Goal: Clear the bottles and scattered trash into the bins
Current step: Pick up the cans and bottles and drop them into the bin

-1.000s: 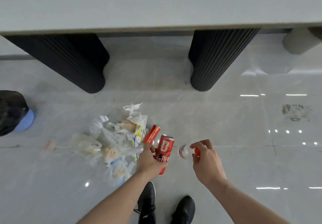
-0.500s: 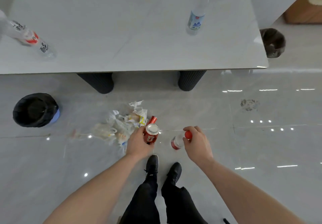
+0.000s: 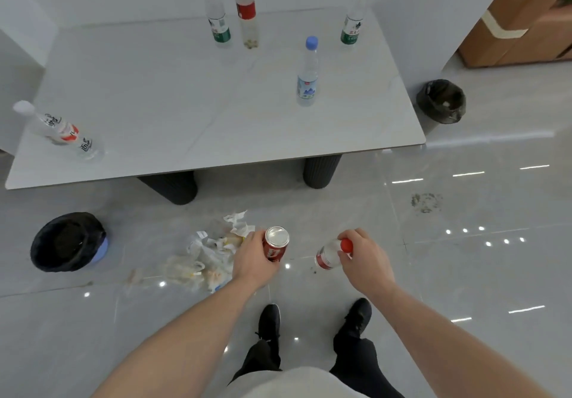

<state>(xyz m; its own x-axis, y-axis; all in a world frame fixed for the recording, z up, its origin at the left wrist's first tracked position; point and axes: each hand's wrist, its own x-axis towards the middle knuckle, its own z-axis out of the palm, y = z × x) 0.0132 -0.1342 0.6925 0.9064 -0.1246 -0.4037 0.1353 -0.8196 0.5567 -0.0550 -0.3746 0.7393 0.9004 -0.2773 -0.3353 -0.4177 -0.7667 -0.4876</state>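
Far L: bin w/ black liner (image 3: 66, 243) stands on the floor, mouth open, near the table's front-left leg. Treat it as the nearer drop point, though it's well apart from both hands.

Next R: trash pile (image 3: 204, 255) (crumpled wrappers, tissue, clear bags) lies on the floor, just beside your left hand (image 3: 252, 258). Not yet cleared; leave it for a later pass.

Left hand: fingers wrapped round the red can (image 3: 276, 244), held upright, top facing the camera. Keep it upright in case any liquid remains.

Right hand (image 3: 365, 260): fingers curled round the neck of the small bottle (image 3: 329, 255) at its red cap, body tilted down-left. A neck grip lets it swing, so carry it steady.

Step in hand (judged): carry both items to a bin. Release each one directly over the opening, low, one at a time, so nothing bounces off the rim.

Above, on the table (image 3: 173, 94): 1 bottle lying at L edge, 4 standing further R. All still to clear.

Far R: second bin (image 3: 441, 100) sits beside the table's right end.
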